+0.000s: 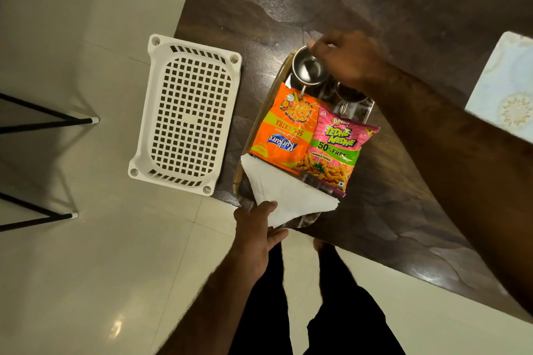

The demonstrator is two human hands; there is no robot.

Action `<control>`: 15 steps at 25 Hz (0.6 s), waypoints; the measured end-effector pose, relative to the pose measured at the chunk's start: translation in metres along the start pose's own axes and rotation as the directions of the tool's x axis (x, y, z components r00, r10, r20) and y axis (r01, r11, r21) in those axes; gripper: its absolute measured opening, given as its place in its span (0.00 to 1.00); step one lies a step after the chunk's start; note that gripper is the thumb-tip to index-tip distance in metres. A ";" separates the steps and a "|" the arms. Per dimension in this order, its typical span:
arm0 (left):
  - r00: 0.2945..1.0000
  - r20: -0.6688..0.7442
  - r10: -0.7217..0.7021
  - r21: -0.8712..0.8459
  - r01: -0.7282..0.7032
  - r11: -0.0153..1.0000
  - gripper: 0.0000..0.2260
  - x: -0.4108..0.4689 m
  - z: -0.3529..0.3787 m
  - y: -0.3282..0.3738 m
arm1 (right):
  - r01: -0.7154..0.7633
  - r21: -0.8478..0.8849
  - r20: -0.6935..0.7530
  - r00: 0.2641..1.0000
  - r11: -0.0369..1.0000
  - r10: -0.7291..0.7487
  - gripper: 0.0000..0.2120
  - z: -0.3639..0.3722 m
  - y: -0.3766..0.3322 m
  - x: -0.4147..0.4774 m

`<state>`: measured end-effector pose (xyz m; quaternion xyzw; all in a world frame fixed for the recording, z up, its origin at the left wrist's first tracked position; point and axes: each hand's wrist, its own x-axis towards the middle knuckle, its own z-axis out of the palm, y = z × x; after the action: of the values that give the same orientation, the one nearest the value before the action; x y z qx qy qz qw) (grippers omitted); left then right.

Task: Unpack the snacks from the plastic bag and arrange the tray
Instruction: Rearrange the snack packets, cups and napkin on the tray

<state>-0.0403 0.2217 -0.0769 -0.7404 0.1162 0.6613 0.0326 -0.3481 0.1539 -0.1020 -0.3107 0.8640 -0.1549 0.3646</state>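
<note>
Side by side, the Kurkure packet (284,130) and the Bingo Tedhe Medhe packet (337,150) lie on the tray (253,130). The left grip (256,228) pinches the folded white napkin (288,193) at the tray's near end. The right grip (346,57) holds the rim of a steel cup (308,69), and its wrist hides most of a second cup (349,94). The dark bench (403,8) stands on pale floor tiles (86,268), with a white perforated basket (186,115) beside it.

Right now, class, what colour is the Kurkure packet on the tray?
The Kurkure packet is mainly orange with a yellow-green band, clearest in the head view.
</note>
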 end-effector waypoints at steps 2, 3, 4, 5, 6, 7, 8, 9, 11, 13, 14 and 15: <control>1.000 0.005 0.025 0.030 -0.025 0.999 0.25 -0.003 -0.004 0.001 | -0.027 0.023 -0.030 0.999 0.999 0.028 0.28 -0.003 0.010 -0.008; 0.999 -0.002 0.034 0.046 -0.034 0.998 0.25 -0.004 -0.006 0.002 | -0.044 0.039 -0.036 0.998 0.998 0.045 0.29 -0.006 0.015 -0.014; 0.999 -0.009 0.044 0.065 -0.044 0.997 0.26 -0.006 -0.008 0.004 | -0.065 0.061 -0.045 0.997 0.996 0.068 0.29 -0.009 0.021 -0.020; 0.998 -0.010 0.065 0.090 -0.063 0.994 0.27 -0.007 -0.010 0.006 | -0.089 0.088 -0.059 0.994 0.992 0.095 0.29 -0.012 0.027 -0.026; 0.995 0.001 0.097 0.123 -0.096 0.988 0.27 -0.009 -0.012 0.007 | -0.113 0.120 -0.072 0.990 0.986 0.123 0.29 -0.016 0.034 -0.033; 0.991 0.019 0.135 0.155 -0.136 0.979 0.26 -0.011 -0.013 0.009 | -0.137 0.157 -0.086 0.985 0.978 0.152 0.30 -0.019 0.040 -0.041; 0.984 0.033 0.173 0.180 -0.176 0.968 0.25 -0.014 -0.013 0.011 | -0.159 0.191 -0.100 0.979 0.969 0.180 0.30 -0.023 0.047 -0.047; 0.977 0.038 0.210 0.203 -0.213 0.956 0.24 -0.017 -0.013 0.013 | -0.178 0.218 -0.115 0.972 0.959 0.207 0.30 -0.026 0.053 -0.054; 0.955 0.045 0.292 0.265 -0.293 0.919 0.25 -0.023 -0.007 0.016 | -0.216 0.268 -0.152 0.953 0.939 0.262 0.27 -0.034 0.072 -0.070; 0.929 0.058 0.364 0.311 -0.364 0.878 0.26 -0.027 0.002 0.020 | -0.256 0.346 -0.160 0.932 0.903 0.326 0.27 -0.041 0.093 -0.087; 0.920 0.063 0.387 0.324 -0.385 0.864 0.25 -0.029 0.007 0.023 | -0.271 0.385 -0.162 0.921 0.882 0.354 0.26 -0.044 0.104 -0.096; 0.914 0.070 0.399 0.340 -0.398 0.852 0.25 -0.031 0.014 0.024 | -0.283 0.422 -0.168 0.909 0.861 0.381 0.25 -0.048 0.116 -0.106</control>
<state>-0.0624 0.2049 -0.0459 -0.6836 0.3817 0.6216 0.0250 -0.3742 0.3129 -0.0697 -0.0558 0.8949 -0.2948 0.3304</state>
